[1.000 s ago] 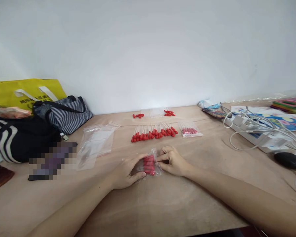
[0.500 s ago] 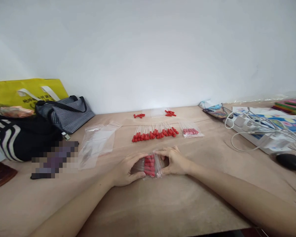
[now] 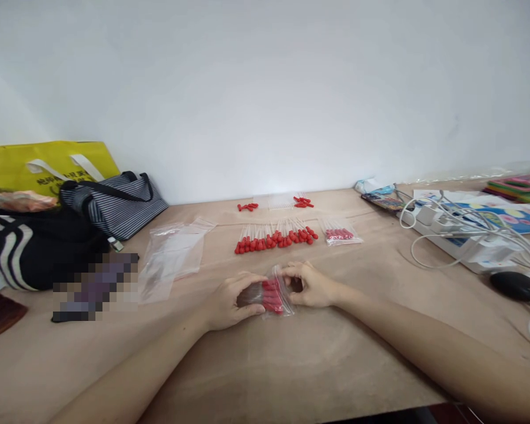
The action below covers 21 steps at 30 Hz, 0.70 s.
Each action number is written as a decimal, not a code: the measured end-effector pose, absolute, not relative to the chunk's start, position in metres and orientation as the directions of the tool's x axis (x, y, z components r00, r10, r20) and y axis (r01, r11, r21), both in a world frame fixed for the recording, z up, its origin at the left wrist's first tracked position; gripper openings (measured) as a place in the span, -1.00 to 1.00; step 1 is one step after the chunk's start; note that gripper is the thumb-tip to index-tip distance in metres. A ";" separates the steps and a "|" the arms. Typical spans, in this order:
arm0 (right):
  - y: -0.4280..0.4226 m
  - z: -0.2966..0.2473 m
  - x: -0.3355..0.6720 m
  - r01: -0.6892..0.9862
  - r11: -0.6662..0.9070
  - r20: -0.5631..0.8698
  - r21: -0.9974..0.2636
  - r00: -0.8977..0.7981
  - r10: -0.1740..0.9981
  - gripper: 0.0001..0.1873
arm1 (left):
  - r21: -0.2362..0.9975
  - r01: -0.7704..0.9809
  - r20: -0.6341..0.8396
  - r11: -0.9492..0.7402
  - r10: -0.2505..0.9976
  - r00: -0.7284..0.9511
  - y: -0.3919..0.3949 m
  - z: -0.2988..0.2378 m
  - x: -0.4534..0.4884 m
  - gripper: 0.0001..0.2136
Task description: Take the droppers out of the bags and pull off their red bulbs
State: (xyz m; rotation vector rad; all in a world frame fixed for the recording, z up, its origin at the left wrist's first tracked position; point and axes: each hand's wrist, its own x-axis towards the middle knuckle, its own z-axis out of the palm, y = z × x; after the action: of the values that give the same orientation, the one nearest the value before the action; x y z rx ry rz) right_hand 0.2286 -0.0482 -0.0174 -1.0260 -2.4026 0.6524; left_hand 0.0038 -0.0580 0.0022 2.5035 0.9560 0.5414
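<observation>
A clear zip bag (image 3: 287,300) holding several glass droppers (image 3: 272,296) with red rubber bulbs lies between my hands, its bulb end toward the right. My left hand (image 3: 234,299) curls round the left side of the bag, thumb at the near edge and fingers at the far edge. At the bag's right, sealing edge, the curved fingers and thumb of my right hand (image 3: 311,285) hold the plastic. Beyond them a row of loose red-bulbed droppers (image 3: 276,237) lies on the table. A second filled zip bag (image 3: 342,232) lies to their right.
Flat unfilled zip bags (image 3: 172,253) lie to the left. Loose red bulbs (image 3: 247,206) and more droppers (image 3: 303,202) are near the wall. A striped bag (image 3: 119,203) and yellow bag (image 3: 17,156) stand left; cables, a power strip (image 3: 472,253) and black mouse (image 3: 516,285) sit right.
The zip bag and my left hand have shifted slightly to the right. The bag's sealing edge now stands flatter and more spread out beside my right fingers.
</observation>
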 end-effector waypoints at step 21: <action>-0.047 -0.023 0.229 0.516 0.857 0.437 -0.015 -0.767 0.469 -0.72 | 0.493 0.506 0.250 -0.708 0.673 0.696 -0.057 -0.003 0.004 -0.65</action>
State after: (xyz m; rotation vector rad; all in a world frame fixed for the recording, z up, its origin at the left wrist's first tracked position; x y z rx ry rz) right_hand 0.2294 -0.0471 -0.0228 -0.7266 -2.5981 -0.1469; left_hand 0.0040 -0.0566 -0.0026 2.5184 0.9171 0.5906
